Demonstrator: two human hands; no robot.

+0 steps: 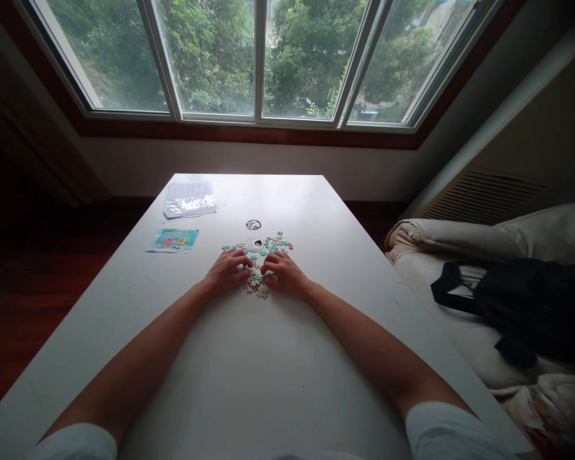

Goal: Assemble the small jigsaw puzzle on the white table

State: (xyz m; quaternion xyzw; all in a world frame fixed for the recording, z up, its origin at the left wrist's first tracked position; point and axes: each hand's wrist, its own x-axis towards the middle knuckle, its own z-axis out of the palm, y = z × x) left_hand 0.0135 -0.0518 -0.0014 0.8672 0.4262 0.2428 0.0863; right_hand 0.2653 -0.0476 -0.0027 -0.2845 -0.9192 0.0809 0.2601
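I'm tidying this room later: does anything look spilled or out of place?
The dark garment lies rumpled on the pale cushions right of the table, not neatly folded. Puzzle pieces lie loosely scattered about the left hand and right hand. I see no wet spill.

The smooth white rectangular tabletop had a soft gloss. The crinkled clear plastic packet shone; the small multicoloured puzzle pieces looked like matt card. The dark red-brown wooden floor gleamed faintly, the cream padded cloth seat matt.
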